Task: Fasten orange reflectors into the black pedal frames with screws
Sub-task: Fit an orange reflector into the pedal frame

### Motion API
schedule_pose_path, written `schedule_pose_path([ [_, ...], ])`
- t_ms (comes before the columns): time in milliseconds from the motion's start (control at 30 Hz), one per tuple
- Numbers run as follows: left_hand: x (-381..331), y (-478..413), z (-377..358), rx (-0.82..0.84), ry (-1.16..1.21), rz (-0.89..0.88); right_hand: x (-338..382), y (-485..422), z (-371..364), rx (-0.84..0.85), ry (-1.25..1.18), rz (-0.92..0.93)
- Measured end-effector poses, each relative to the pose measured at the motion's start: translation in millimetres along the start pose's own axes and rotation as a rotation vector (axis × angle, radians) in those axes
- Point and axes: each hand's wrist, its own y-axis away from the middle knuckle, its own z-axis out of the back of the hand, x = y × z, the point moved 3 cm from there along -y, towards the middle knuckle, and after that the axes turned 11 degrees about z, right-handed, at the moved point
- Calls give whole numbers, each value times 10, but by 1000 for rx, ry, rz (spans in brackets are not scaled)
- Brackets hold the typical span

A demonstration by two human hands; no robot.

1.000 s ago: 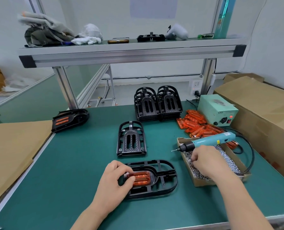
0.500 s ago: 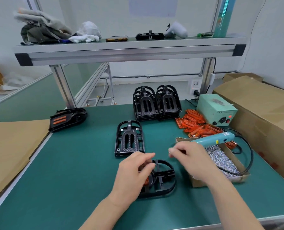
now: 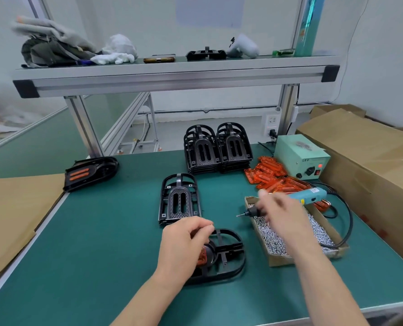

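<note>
Lower centre on the counter (image 3: 90,255), the black pedal frame (image 3: 229,252) with its orange reflector (image 3: 202,256) lies partly under the left hand (image 3: 184,245), fingers curled, hold unclear, while the blurred right hand (image 3: 282,215) overlaps the screwdriver (image 3: 311,195) at right, grip unclear.

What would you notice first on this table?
The bright pile of orange reflectors at the back right pops against the green table. Two stacks of black pedal frames stand at the back middle. Up front, the left hand partly covers one frame beside a box of shiny screws.
</note>
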Motion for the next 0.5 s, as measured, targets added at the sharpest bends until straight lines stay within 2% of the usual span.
schedule_pose_path([
  [33,35,-8,15,0,61,73,-82,-69,172,-135,39,-33],
  [100,93,-32,54,-1,161,186,-272,-170,382,-264,68,-114],
  [167,126,-63,77,7,214,239,-467,-244,414,-296,-53,-250],
  [300,135,-103,64,46,245,274,-597,-321,283,-364,-476,-451],
  [400,159,-101,67,53,222,269,-568,-408,195,-427,-586,-479],
  [500,196,-91,101,39,175,252,-521,-430,113,-472,-596,-477],
])
